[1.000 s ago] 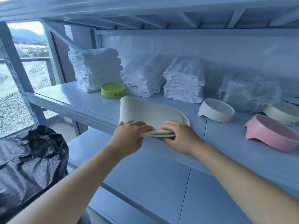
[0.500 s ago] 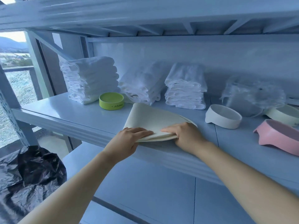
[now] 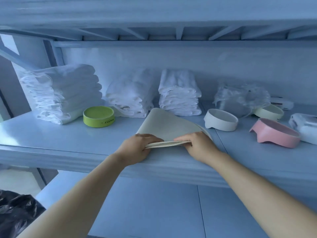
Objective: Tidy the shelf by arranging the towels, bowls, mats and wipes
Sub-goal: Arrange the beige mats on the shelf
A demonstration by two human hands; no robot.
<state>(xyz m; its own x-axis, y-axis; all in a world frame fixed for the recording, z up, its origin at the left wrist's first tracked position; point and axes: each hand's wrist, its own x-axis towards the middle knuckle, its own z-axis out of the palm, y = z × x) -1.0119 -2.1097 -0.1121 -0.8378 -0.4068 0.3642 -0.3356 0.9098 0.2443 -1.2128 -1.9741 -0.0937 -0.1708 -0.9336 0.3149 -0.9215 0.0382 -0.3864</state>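
while both hands meet near the front lip of the shelf (image 3: 51,134), the head view shows the step in hand as squaring up the mats (image 3: 168,127). the left hand (image 3: 137,148) pinches their near edge from nine o'clock, fingers curled over the top. the right hand (image 3: 197,145) grips the same edge from three o'clock. the cream mats lie on the shelf close to its front, near edges pressed together. the upper flap lifts toward twelve o'clock, and a rounded edge shows beneath it on the right.

from the mats, a green bowl (image 3: 98,116) sits at ten o'clock, just in front of the left towel stack (image 3: 63,91). two more towel stacks (image 3: 179,93) stand at eleven and twelve o'clock by the back wall. a white bowl (image 3: 221,119) sits at two o'clock, well apart from a pink bowl (image 3: 276,133) at three. a white packet (image 3: 305,127) at the far right may be wipes; i cannot tell.

i judge the tidying partly done: towels look stacked, bowls look scattered. the next move likely calls for laying the raised flap flat and lining up the edges. both hands would need to keep the layers from sliding apart.
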